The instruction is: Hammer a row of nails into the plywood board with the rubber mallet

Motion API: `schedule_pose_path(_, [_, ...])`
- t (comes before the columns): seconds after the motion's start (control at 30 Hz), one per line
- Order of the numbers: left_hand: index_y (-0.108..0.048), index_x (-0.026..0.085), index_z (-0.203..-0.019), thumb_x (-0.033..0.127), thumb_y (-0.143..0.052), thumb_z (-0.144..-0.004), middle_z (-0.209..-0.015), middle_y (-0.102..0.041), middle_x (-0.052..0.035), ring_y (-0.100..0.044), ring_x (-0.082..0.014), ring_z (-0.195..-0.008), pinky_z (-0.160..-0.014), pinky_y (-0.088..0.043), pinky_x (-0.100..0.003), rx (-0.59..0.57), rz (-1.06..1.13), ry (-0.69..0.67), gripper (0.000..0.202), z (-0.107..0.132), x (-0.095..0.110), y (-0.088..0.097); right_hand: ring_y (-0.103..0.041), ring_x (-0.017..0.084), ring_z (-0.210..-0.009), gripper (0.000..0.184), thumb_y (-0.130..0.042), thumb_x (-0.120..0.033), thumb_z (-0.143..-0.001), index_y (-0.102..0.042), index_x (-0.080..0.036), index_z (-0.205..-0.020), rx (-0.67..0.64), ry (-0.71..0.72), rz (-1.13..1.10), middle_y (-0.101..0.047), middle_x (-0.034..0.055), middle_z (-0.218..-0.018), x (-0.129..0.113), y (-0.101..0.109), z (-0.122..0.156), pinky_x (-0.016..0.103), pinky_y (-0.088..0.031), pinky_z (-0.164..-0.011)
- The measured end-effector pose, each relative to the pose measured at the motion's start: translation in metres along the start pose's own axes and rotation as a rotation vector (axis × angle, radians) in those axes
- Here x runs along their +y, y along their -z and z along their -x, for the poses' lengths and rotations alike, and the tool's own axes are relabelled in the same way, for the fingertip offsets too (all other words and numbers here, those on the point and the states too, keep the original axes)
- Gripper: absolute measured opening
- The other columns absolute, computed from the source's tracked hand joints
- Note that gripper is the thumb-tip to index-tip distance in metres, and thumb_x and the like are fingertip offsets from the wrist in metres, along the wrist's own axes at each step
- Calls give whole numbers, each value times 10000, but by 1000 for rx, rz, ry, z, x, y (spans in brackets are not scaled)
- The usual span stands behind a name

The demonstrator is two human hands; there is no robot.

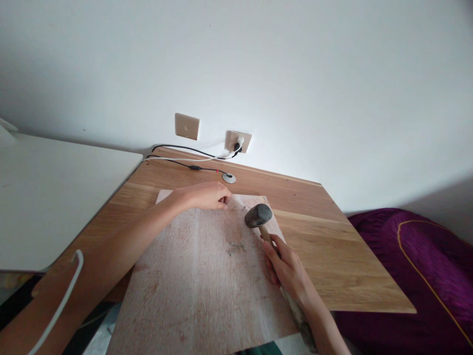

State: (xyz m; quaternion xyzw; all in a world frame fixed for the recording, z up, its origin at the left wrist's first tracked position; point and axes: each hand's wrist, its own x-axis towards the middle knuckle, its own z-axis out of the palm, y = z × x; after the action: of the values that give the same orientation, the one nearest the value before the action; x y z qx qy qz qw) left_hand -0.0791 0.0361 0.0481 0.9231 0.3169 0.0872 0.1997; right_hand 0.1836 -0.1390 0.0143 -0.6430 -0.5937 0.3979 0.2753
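Observation:
My right hand [283, 266] is wrapped round the wooden handle of a mallet [258, 215], gripping it not far below the dark head. The head is over the right side of a pale, worn wooden board [185, 276]. Close to the board's far edge, my left hand [213, 195] is closed with its fingers curled down; what they hold, if anything, is hidden. Several small nails [238, 246] lie loose in a cluster on the board. A small nail [243, 208] shows between my left hand and the mallet head.
Under the board is a brown wooden tabletop [343, 261]. Black and white cables [185, 159] run along its back to a wall socket [238, 142], near a round cable grommet [229, 178]. A white surface [66, 197] adjoins at left; purple fabric [399, 256] lies right.

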Motion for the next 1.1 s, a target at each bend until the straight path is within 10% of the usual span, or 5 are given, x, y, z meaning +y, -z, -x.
schedule_pose_path(0.67, [-780, 210, -866, -23, -612, -765, -854, -748, -5, -660, -150, -752, -714, -428, -247, 5, 24, -75, 305, 1, 0, -1, -488, 125, -374, 515, -480, -649, -1001, -607, -185, -1183, 5, 1, -25, -492, -88, -501, -2, 0, 0, 226, -374, -379])
schedule_pose_path(1.1, [-726, 173, -955, 23, -640, -826, -871, -732, -16, -670, -143, -783, -733, -482, -242, 245, 242, 3, 216, 16, -13, -42, -485, 122, -363, 505, -500, -682, -971, -610, -203, -1088, -6, -1, -56, -500, -80, -501, 1, 1, -2, 227, -365, -369])
